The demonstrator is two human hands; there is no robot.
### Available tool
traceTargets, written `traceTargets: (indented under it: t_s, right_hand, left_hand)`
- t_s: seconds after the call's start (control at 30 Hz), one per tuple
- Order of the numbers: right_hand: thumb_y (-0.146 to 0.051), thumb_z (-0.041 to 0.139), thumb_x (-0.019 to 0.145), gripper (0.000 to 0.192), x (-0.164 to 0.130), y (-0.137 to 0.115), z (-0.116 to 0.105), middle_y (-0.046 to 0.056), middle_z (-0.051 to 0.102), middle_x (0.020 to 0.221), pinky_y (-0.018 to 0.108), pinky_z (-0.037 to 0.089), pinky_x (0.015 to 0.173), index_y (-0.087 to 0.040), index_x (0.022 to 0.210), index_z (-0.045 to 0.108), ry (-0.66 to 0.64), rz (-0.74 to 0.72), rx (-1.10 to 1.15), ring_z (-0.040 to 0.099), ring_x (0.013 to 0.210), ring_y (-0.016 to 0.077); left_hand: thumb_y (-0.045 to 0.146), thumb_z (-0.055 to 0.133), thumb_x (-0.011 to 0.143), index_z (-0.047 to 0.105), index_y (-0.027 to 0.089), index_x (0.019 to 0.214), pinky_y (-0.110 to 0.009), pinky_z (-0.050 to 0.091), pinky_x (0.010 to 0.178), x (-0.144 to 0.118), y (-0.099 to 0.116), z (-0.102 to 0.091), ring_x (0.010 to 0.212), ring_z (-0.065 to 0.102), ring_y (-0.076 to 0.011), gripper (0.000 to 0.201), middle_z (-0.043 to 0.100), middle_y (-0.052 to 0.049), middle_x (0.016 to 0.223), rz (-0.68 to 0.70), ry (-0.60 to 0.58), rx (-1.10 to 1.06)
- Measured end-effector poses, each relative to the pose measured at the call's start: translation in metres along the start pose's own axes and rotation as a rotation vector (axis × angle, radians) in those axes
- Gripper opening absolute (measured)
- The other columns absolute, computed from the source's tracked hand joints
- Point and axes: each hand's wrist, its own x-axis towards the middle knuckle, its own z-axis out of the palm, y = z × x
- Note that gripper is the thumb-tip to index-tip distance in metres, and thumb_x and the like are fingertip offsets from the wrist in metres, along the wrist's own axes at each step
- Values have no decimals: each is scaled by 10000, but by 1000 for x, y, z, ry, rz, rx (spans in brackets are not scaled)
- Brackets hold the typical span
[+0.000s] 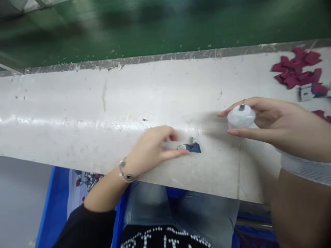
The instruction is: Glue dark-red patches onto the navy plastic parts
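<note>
My right hand [271,120] grips a small white squeeze bottle [241,116] with a thin needle tip, held between thumb and fingers above the table. My left hand [155,146] is open, its thumb and fingers apart. The thumb tip reaches the edge of a small dark blue and white piece [193,147] lying on the white tabletop [165,93]. Whether the thumb touches that piece I cannot tell, as the hand is slightly blurred.
A pile of dark red pieces [297,69] lies at the back right, with a white and dark piece [306,93] beside it. A green surface [165,31] runs along the far edge. Below left stands a blue bin [53,199] holding several small mixed pieces [89,179].
</note>
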Motion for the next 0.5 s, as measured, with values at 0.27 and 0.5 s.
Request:
traceTargets:
  t_s: [0.27, 0.5]
  right_hand:
    - [-483, 826, 701, 402, 44, -5, 18, 68, 748, 1190, 570, 555, 987, -281, 986, 628, -25, 20, 198, 715, 1031, 328]
    - [-577, 836, 633, 824, 17, 8, 6, 137, 603, 1462, 575, 427, 1196, -230, 1331, 567, 38, 34, 183, 550, 1372, 389]
  left_hand:
    - [321, 770, 834, 709, 219, 1061, -388, 551, 852, -6, -55, -46, 888, 687, -225, 256, 769, -53, 976, -469, 182, 106]
    - [462, 700, 815, 734, 205, 839, -344, 551, 746, 6, -43, -57, 777, 695, -227, 260, 782, -59, 848, -482, 232, 33]
